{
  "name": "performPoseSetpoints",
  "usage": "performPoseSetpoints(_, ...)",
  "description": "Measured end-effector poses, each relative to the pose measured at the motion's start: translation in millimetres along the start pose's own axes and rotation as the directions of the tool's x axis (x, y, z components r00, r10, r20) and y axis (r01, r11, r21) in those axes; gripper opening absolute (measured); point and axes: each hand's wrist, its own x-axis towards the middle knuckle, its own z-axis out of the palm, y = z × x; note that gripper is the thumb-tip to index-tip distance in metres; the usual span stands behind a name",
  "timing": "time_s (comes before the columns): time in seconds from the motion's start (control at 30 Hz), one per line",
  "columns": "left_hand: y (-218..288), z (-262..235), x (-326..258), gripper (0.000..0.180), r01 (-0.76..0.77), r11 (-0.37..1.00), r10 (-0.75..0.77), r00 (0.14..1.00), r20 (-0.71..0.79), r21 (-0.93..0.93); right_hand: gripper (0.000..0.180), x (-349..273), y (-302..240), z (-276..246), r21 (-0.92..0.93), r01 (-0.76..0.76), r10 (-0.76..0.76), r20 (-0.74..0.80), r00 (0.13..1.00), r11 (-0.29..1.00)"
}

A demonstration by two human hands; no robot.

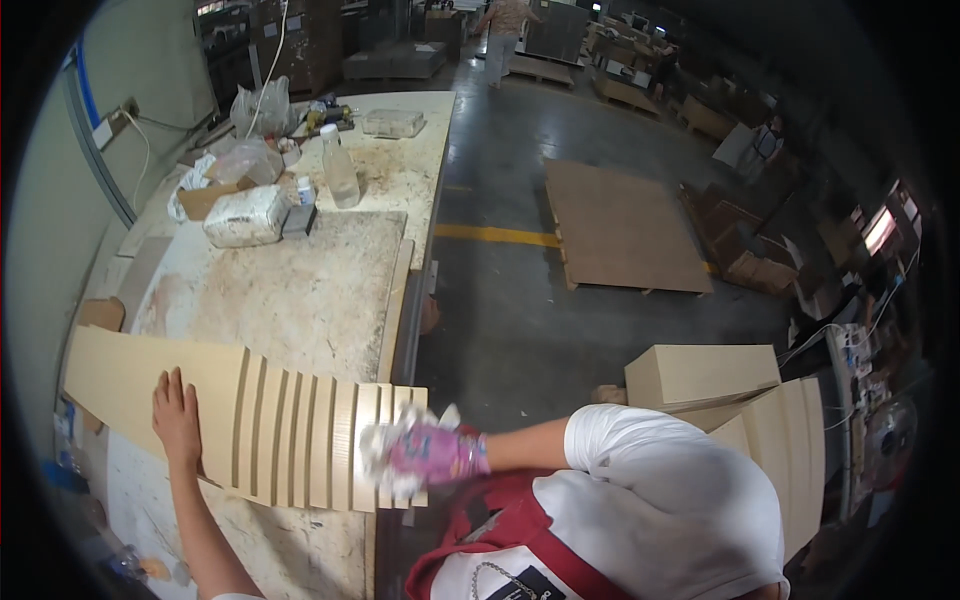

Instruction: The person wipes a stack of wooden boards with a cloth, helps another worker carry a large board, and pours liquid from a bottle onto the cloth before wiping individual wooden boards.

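A long, pale wood-coloured panel [215, 370] lies across the near end of the workbench, with a row of parallel ridges or slats over its right part. My bare left hand [178, 415] rests flat on its smooth left part, fingers stretched out and pointing away from me. At the panel's right end, my right hand [440, 452] wears a purple-pink glove. It is closed on a crumpled white rag [378, 455], which touches the last ridges. The right fingers are mostly hidden by the rag.
Farther along the stained workbench [290, 290] are a clear bottle [340, 172], a whitish wrapped block [245, 217], a small grey block [299, 221] and plastic bags [265, 110]. Pale panels [700, 375] stand at my right. A brown board [630, 225] lies on the floor. Someone [502, 40] stands far off.
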Motion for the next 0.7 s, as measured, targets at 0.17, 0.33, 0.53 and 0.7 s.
performPoseSetpoints(0.17,-5,7,4,0.041,-0.027,0.999,0.027,1.0,-0.002,-0.022,0.036,16,63,-92,0.289,0.35,-0.176,-0.49,0.854,0.891)
performPoseSetpoints(0.33,14,-6,5,0.043,0.018,0.999,-0.016,0.997,0.07,-0.031,0.051,-7,-6,-28,-0.312,0.234,-0.102,0.386,0.917,0.921)
performPoseSetpoints(0.53,10,-5,6,0.044,-0.013,0.997,0.017,0.998,0.066,-0.074,0.03,-9,112,-65,0.532,-0.158,0.366,-0.313,0.876,0.832)
performPoseSetpoints(0.7,10,6,15,0.044,-0.002,0.996,0.007,0.998,0.061,-0.086,0.022,-13,40,-93,-0.168,-0.117,0.033,-0.435,0.9,0.979)
